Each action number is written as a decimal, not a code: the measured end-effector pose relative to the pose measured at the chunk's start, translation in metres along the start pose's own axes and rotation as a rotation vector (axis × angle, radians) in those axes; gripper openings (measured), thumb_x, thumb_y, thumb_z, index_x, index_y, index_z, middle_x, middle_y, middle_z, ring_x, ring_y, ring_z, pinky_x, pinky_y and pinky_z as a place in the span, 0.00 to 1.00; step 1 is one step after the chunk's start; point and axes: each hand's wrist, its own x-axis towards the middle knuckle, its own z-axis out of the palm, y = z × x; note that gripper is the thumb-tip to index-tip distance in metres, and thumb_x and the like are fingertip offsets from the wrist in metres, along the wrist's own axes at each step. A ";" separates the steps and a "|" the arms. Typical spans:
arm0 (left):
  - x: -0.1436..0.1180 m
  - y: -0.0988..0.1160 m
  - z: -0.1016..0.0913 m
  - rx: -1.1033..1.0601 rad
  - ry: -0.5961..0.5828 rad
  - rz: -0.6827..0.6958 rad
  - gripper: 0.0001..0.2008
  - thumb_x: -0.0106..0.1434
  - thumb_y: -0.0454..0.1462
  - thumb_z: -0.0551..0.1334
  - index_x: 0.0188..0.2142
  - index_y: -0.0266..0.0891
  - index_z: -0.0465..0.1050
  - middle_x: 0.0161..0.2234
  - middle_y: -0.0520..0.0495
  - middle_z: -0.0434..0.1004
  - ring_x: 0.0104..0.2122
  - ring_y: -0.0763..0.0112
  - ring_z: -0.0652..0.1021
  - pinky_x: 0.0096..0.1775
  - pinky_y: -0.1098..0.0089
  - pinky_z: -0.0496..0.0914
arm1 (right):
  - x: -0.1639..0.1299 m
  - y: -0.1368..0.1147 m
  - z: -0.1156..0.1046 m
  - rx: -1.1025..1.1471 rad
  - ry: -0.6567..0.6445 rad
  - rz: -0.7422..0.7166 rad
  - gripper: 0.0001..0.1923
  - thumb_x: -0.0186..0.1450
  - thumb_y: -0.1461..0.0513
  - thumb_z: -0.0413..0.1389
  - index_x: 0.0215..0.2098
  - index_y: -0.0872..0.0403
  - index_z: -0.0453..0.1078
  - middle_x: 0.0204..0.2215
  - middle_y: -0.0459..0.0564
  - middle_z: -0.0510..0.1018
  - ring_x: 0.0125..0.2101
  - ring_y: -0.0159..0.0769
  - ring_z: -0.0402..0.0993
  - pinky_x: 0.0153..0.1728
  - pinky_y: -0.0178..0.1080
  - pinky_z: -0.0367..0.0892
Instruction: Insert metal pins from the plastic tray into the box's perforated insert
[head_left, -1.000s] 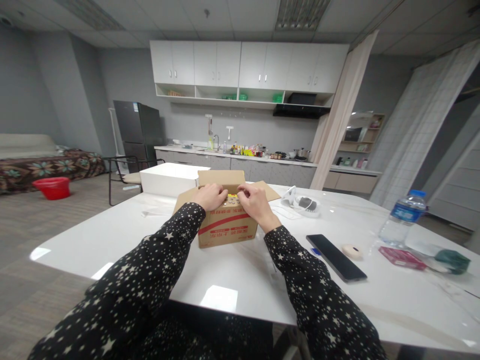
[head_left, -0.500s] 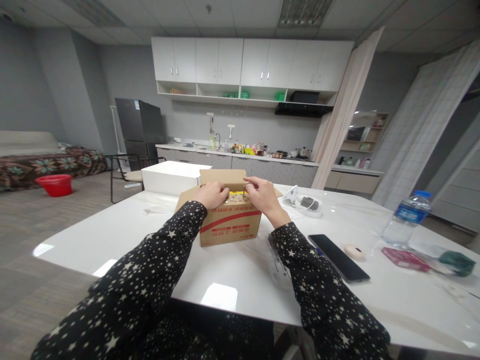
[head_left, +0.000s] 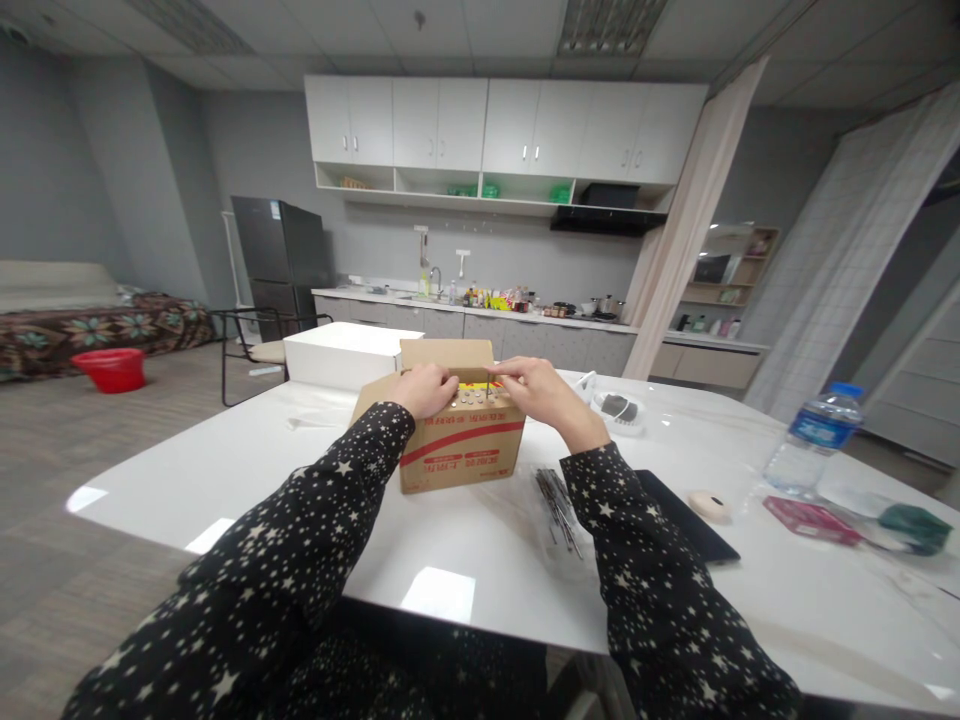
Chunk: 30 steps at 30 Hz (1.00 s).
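A brown cardboard box (head_left: 461,455) with red print stands on the white table, its back flap raised. My left hand (head_left: 427,388) is closed over its top left edge, gripping it. Several round silver heads (head_left: 471,397) dot the top of the box near its front edge. One thin metal nail (head_left: 489,384) sticks upright out of the cardboard there. The fingertip of my right hand (head_left: 541,388) rests at the top of this nail, with the fingers stretched out. More long nails (head_left: 559,510) lie in a clear plastic bag right of the box.
A white box (head_left: 341,355) sits behind on the left. To the right are a black phone (head_left: 694,520), a small pale case (head_left: 709,505), a water bottle (head_left: 814,440) and a pink packet (head_left: 810,520). A white device (head_left: 619,410) lies beyond my right hand.
My right hand has shifted right and loosened from a pinch on the nail to a fingertip at its top. The bagged nails show more now. My left hand stays put.
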 end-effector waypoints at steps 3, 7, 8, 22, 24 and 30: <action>0.000 0.000 0.001 -0.004 0.004 -0.003 0.25 0.69 0.47 0.47 0.40 0.39 0.81 0.43 0.36 0.83 0.42 0.55 0.81 0.45 0.63 0.72 | 0.000 0.002 -0.001 0.010 -0.024 0.003 0.22 0.63 0.70 0.51 0.45 0.49 0.83 0.48 0.50 0.83 0.50 0.45 0.79 0.56 0.47 0.70; -0.001 0.001 0.000 -0.014 0.004 -0.001 0.24 0.69 0.46 0.47 0.39 0.39 0.80 0.42 0.37 0.83 0.42 0.54 0.81 0.44 0.63 0.72 | -0.001 0.002 -0.002 0.032 -0.045 -0.006 0.22 0.62 0.71 0.51 0.45 0.47 0.83 0.49 0.48 0.83 0.53 0.46 0.78 0.57 0.48 0.69; -0.001 0.001 0.000 -0.013 0.002 -0.002 0.24 0.69 0.47 0.47 0.39 0.39 0.80 0.42 0.37 0.83 0.41 0.54 0.81 0.44 0.63 0.72 | -0.002 0.002 -0.002 0.033 -0.050 -0.010 0.22 0.62 0.71 0.51 0.45 0.47 0.83 0.49 0.48 0.83 0.53 0.46 0.78 0.58 0.48 0.69; -0.002 0.002 -0.002 -0.006 -0.004 0.021 0.24 0.68 0.46 0.47 0.37 0.38 0.80 0.41 0.37 0.83 0.40 0.55 0.81 0.43 0.64 0.71 | -0.003 -0.013 -0.012 -0.060 -0.162 0.076 0.22 0.65 0.68 0.52 0.52 0.48 0.79 0.52 0.48 0.80 0.51 0.42 0.79 0.56 0.43 0.69; -0.002 0.002 -0.002 -0.007 -0.002 0.024 0.24 0.68 0.46 0.47 0.37 0.38 0.80 0.41 0.37 0.83 0.40 0.55 0.81 0.43 0.63 0.71 | -0.003 -0.015 -0.013 -0.065 -0.166 0.092 0.22 0.66 0.67 0.52 0.53 0.48 0.79 0.52 0.48 0.80 0.50 0.41 0.80 0.55 0.42 0.69; 0.000 0.001 0.000 -0.015 -0.002 0.006 0.24 0.69 0.47 0.47 0.37 0.38 0.80 0.41 0.37 0.83 0.41 0.55 0.81 0.44 0.63 0.72 | -0.003 -0.015 -0.012 -0.076 -0.161 0.087 0.24 0.64 0.69 0.50 0.54 0.49 0.78 0.52 0.49 0.80 0.48 0.42 0.80 0.54 0.41 0.69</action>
